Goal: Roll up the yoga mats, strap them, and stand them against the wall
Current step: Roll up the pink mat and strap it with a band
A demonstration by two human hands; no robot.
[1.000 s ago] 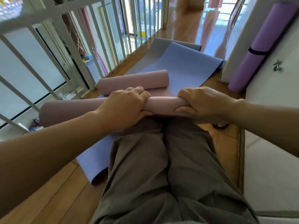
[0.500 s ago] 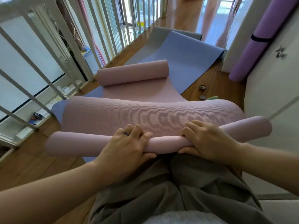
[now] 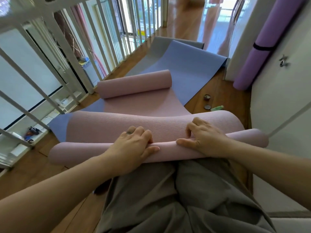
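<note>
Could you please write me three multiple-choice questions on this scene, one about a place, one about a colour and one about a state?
1. Where is the purple mat?
A. Flat on the floor
B. Across the person's lap
C. Leaning against the wall

2. What colour is the mat directly under the pink mat?
A. Blue
B. Green
C. Yellow

3. What state is the pink mat in?
A. Fully rolled and strapped
B. Partly rolled, gripped by both hands
C. Lying flat, untouched

Answers:
1 C: it stands tilted against the wall on the right, with a black strap round it.
2 A: the blue mat shows past the pink mat's edges.
3 B: the left hand and the right hand grip the near roll, with ribbed mat lying open beyond it.
</note>
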